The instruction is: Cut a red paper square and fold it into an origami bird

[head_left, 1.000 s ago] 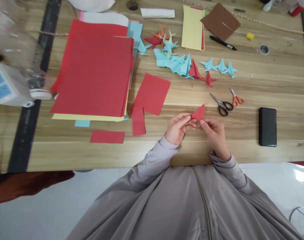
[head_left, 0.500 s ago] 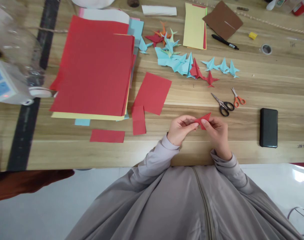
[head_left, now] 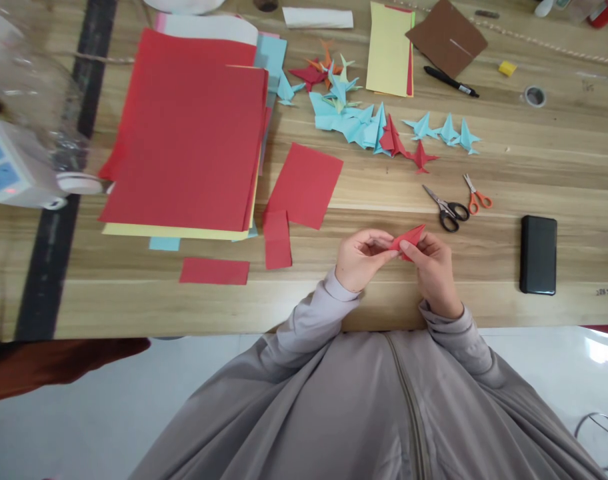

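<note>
A small folded red paper piece point(head_left: 409, 237) is pinched between both hands just above the wooden table point(head_left: 484, 307) near its front edge. My left hand point(head_left: 360, 259) grips its left end with closed fingers. My right hand point(head_left: 433, 265) holds the right side, thumb pressed on top. The piece's point sticks out to the upper right. Beyond the hands lie several finished folded paper figures, mostly light blue point(head_left: 357, 123), some red point(head_left: 419, 158).
A stack of large red sheets point(head_left: 189, 133) lies at left, with red offcuts point(head_left: 304, 187) beside it. Black scissors point(head_left: 447, 207), orange scissors point(head_left: 477, 195) and a black phone point(head_left: 538, 253) lie to the right. Yellow paper point(head_left: 389, 50), a brown sheet point(head_left: 447, 37) and a marker point(head_left: 451, 82) sit at the back.
The red piece was upright with its point up; it has been turned and flattened so its point faces upper right. Both hands stayed in place, my right thumb moving onto it.
</note>
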